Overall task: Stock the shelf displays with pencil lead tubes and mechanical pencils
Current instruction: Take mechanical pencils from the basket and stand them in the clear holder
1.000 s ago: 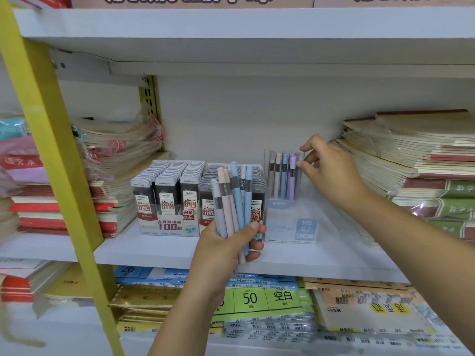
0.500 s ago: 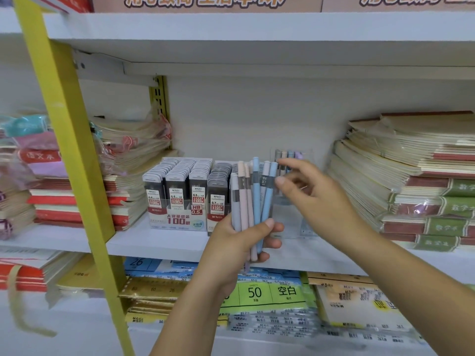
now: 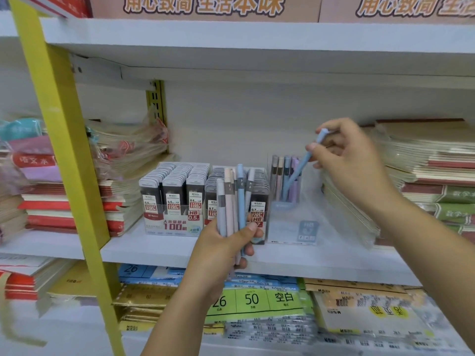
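My left hand (image 3: 226,249) grips a bundle of pastel mechanical pencils (image 3: 232,199), held upright in front of the shelf. My right hand (image 3: 352,160) pinches a single blue mechanical pencil (image 3: 302,167), tilted, with its lower end down in the clear display box (image 3: 295,227). Several pastel pencils (image 3: 281,176) stand at the back of that box. To the left of it sit two display boxes of pencil lead tubes (image 3: 177,191), labelled 0.5 and 0.7.
Stacks of notebooks lie at the right (image 3: 421,176) and at the left (image 3: 56,201) of the white shelf (image 3: 159,249). A yellow upright (image 3: 61,150) crosses the left side. Packs of paper goods (image 3: 257,301) fill the shelf below.
My right hand took one blue pencil from the bundle in my left hand and carried it up and right into the clear box. The view shifted slightly.
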A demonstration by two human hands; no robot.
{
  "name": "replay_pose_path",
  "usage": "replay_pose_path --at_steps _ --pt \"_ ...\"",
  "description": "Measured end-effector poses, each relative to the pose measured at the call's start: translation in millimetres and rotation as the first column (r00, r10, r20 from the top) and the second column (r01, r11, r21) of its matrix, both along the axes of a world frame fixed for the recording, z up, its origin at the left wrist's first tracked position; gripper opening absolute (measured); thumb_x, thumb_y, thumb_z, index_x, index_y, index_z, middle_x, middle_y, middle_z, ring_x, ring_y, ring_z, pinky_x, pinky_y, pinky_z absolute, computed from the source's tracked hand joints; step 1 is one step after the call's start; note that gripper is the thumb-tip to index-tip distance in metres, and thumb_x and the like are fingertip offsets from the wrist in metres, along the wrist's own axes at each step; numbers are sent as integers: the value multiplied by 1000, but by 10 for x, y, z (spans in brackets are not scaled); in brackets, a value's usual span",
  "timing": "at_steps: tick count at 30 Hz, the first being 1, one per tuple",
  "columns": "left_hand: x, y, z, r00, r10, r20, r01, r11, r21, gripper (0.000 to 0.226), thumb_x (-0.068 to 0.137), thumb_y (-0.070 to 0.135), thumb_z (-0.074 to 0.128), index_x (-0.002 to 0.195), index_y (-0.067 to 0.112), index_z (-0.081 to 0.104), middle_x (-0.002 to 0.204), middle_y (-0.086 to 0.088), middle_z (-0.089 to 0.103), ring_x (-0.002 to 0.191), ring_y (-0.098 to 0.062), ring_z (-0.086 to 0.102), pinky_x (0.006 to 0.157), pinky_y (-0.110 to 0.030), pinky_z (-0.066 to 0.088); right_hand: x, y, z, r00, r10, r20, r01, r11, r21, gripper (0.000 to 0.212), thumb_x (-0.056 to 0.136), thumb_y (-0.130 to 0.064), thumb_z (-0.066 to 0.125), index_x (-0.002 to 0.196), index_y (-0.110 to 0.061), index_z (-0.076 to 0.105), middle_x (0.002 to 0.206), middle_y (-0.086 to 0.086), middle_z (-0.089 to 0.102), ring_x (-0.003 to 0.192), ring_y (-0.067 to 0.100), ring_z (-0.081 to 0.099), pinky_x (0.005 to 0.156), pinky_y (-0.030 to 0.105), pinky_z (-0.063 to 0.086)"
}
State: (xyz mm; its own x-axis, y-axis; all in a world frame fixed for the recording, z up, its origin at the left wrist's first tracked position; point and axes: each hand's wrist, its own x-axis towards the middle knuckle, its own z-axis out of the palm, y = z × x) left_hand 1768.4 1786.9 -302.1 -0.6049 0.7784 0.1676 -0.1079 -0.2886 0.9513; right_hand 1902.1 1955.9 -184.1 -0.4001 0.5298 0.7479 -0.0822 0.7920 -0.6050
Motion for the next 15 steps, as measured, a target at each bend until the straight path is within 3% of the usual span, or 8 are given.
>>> replay_pose_path --at_steps 2,5,9,13,15 --pt "-13 9 -15 1000 16 3 -16 1000 2 17 89 16 73 106 16 67 79 -2 76 55 -9 57 46 -21 46 -94 96 -24 985 -95 147 83 992 90 24 88 -13 68 92 -32 54 89 0 69 78 18 70 71 38 58" --pt "-28 28 -29 1000 29 -12 -29 1000 4 15 89 21 73 103 18 68 76 0 75 57 -10 56 48 -22 46 -215 179 -108 950 -190 248 130 962 242 24 88 -14 69 94 -30 53 84 -7 66 75 8 65 69 19 52" --pt "-47 46 -41 999 45 -26 -45 999 14 16 91 25 70 106 21 68 85 -2 78 59 -8 60 49 -21 48 -292 246 -231 927 -223 303 131 946 296 23 87 -14 69 92 -28 52 79 -9 65 71 3 62 69 24 52" --pt "-54 56 -34 998 44 -36 -44 999 15 17 92 26 69 108 22 67 90 -3 79 62 -8 63 50 -21 48 -323 272 -292 923 -222 315 123 944 305 34 87 -18 70 98 -33 42 73 -7 63 66 2 60 57 9 42" --pt "-55 57 -38 998 41 -38 -40 999 17 16 93 25 68 109 23 67 91 -3 79 64 -8 64 50 -22 49 -351 272 -298 925 -232 299 127 935 331 33 86 -19 71 97 -32 42 72 -5 63 65 10 61 57 19 45"
